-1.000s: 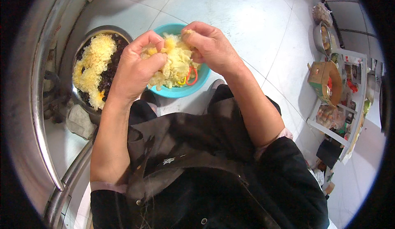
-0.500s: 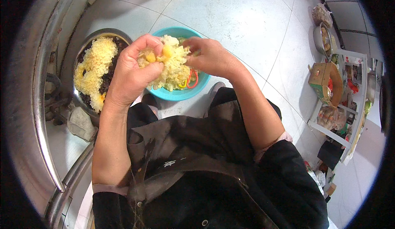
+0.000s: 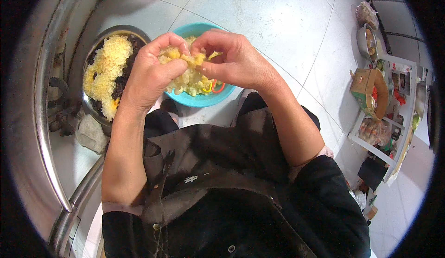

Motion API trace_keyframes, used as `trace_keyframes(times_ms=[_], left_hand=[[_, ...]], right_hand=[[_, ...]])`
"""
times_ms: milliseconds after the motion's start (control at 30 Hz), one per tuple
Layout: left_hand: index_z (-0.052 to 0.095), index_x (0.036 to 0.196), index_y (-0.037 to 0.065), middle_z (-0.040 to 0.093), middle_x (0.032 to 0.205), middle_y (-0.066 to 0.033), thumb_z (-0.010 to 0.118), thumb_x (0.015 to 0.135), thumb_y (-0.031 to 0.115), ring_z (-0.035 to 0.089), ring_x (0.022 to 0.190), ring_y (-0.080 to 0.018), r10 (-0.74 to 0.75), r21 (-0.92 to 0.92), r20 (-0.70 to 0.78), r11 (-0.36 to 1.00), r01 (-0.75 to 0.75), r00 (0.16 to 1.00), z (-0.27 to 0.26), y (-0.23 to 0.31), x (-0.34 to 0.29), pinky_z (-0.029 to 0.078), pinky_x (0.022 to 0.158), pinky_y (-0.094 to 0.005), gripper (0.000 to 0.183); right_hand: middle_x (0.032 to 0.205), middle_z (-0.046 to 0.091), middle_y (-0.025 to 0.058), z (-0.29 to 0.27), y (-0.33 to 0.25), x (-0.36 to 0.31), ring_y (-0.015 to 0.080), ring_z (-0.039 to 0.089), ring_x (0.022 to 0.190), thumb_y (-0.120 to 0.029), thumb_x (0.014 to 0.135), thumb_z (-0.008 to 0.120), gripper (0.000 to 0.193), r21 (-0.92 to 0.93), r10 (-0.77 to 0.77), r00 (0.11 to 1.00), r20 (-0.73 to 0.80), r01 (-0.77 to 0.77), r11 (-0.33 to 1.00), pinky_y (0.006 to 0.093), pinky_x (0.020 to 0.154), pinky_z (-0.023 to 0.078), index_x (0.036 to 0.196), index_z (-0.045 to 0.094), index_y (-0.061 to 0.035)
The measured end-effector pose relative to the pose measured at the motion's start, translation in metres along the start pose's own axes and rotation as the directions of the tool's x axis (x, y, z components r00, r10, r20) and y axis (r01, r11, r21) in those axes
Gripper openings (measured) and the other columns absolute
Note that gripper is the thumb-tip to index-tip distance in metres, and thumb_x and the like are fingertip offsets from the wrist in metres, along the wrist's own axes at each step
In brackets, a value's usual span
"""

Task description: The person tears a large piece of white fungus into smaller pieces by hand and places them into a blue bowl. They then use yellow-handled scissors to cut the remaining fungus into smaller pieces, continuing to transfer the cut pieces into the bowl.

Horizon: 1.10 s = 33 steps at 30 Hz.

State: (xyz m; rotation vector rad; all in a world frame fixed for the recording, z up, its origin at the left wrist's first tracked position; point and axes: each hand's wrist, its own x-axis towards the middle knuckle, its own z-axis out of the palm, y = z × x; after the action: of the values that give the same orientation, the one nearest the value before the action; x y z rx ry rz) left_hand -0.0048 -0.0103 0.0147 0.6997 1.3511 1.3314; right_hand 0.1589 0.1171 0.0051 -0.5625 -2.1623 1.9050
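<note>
Over a turquoise basin (image 3: 199,102), my left hand (image 3: 155,70) pinches a frilly, pale-yellow clump of snow fungus (image 3: 172,54) between thumb and fingers. My right hand (image 3: 236,63) meets it from the other side, its thumb and fingertips closed on a yellowish piece of the same fungus. More pale fungus lies in the basin below, partly hidden by both hands. Loop handles in orange and yellow, apparently of scissors (image 3: 218,88), stick up at the basin's right side. To the left, a metal bowl (image 3: 87,101) holds pale-yellow fungus pieces (image 3: 109,58) over dark, blackish pieces (image 3: 121,75).
A curved metal rail (image 3: 44,119) runs along the left. A grey stone-like lump (image 3: 92,133) sits below the metal bowl. On the right are a white shelf rack (image 3: 378,150), a cardboard box (image 3: 364,91) and another metal bowl (image 3: 364,42). Pale floor tiles (image 3: 273,21) lie beyond.
My right hand has come in toward the left, its fingertips now closed on the fungus. The large clump that showed between my hands is now less visible.
</note>
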Motion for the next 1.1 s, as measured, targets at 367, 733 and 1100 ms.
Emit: trace_keyframes(times_ms=[367, 733, 1100], left_hand=[[0.061, 0.096, 0.008, 0.064, 0.092, 0.0004, 0.072, 0.082, 0.009, 0.059, 0.085, -0.0074, 0.017, 0.121, 0.043, 0.992, -0.022, 0.999, 0.001, 0.006, -0.003, 0.049, 0.075, -0.0242, 0.018], [0.058, 0.086, 0.003, 0.058, 0.082, 0.0000, 0.063, 0.071, 0.005, 0.055, 0.079, -0.0088, 0.013, 0.461, -0.012, 0.887, -0.006, 1.000, 0.002, 0.007, 0.001, 0.046, 0.073, -0.0260, 0.016], [0.052, 0.086, 0.006, 0.052, 0.087, 0.0013, 0.055, 0.075, -0.003, 0.050, 0.077, -0.0083, -0.117, 0.187, -0.013, 0.975, 0.117, 0.993, 0.006, 0.011, -0.001, 0.042, 0.072, -0.0210, 0.015]], right_hand=[[0.096, 0.069, 0.0039, -0.001, 0.007, 0.004, 0.0107, 0.065, 0.086, 0.000, 0.079, 0.073, 0.022, 0.344, 0.226, 0.972, -0.060, -0.192, 0.919, 0.0248, 0.078, 0.055, 0.100, 0.066, -0.0048], [0.075, 0.067, 0.0028, 0.007, 0.006, 0.006, 0.0108, 0.062, 0.070, -0.019, 0.066, 0.078, 0.024, 0.080, 0.107, 0.987, -0.116, -0.098, 0.992, 0.0307, 0.063, 0.052, 0.084, 0.069, -0.0043], [0.067, 0.061, 0.0035, 0.001, 0.003, 0.000, 0.0122, 0.056, 0.063, -0.010, 0.063, 0.075, 0.018, 0.172, 0.186, 0.948, -0.259, -0.144, 0.975, 0.0317, 0.057, 0.047, 0.073, 0.061, -0.0029]])
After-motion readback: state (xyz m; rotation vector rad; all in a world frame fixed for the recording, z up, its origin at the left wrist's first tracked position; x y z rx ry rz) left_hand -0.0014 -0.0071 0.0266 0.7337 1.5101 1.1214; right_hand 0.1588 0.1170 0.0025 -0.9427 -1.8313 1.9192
